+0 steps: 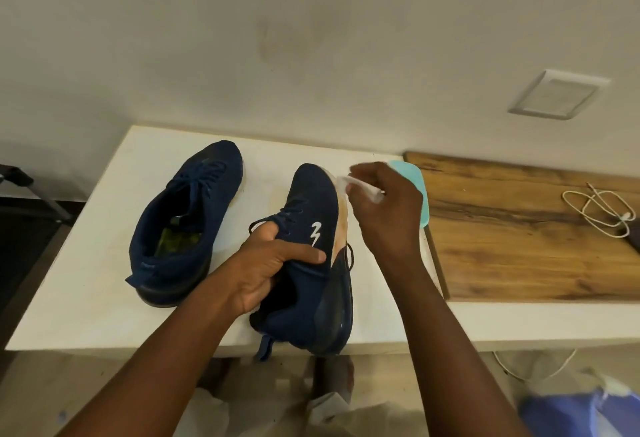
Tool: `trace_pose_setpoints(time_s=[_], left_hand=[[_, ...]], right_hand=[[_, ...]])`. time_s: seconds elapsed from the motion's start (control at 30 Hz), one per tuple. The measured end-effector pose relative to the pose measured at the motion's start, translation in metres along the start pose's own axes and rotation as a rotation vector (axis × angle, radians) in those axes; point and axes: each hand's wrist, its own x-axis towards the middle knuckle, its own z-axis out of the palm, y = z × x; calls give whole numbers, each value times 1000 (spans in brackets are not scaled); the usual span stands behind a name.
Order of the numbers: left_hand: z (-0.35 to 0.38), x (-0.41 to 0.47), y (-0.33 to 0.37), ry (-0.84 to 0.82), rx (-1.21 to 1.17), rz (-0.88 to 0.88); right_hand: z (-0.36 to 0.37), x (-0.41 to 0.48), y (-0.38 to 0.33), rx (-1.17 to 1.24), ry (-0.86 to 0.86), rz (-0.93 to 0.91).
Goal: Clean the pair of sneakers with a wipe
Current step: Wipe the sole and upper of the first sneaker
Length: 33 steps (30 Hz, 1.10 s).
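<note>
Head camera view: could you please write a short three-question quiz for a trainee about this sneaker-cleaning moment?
1. True or false: the left hand grips the sneaker with the white logo.
2. Which part of that sneaker does the right hand press the wipe against? A) the heel tab; B) the pale sole edge near the toe; C) the laces.
3. What lies on the wooden board?

Key
1. True: its fingers curl round the collar.
2. B.
3. A white cable.
</note>
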Motion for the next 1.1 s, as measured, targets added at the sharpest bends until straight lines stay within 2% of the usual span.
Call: trace_pose_setpoints(time_s=[0.2,0.37,0.5,0.73,0.9,1.03,1.1], left_hand=[[-14,5,3,-93,-36,-1],[-21,13,4,-81,-66,4],[-21,13,4,-35,-84,1],[-19,13,4,79,-87,23],[-15,16,4,95,-70,-3],[-21,16,4,98,-90,7],[-17,16,6,95,-83,4]], right_hand=[[11,-2,24,-170,-15,9],[14,-3,26,-276,-12,-29],[18,-8,21,-407,-202,-161],[9,-24,2,-568,-482,-285],[24,-10,4,-567,-289,-185],[22,-39,-5,-560,-473,-247],[9,-41,-4,-503,-443,-207]])
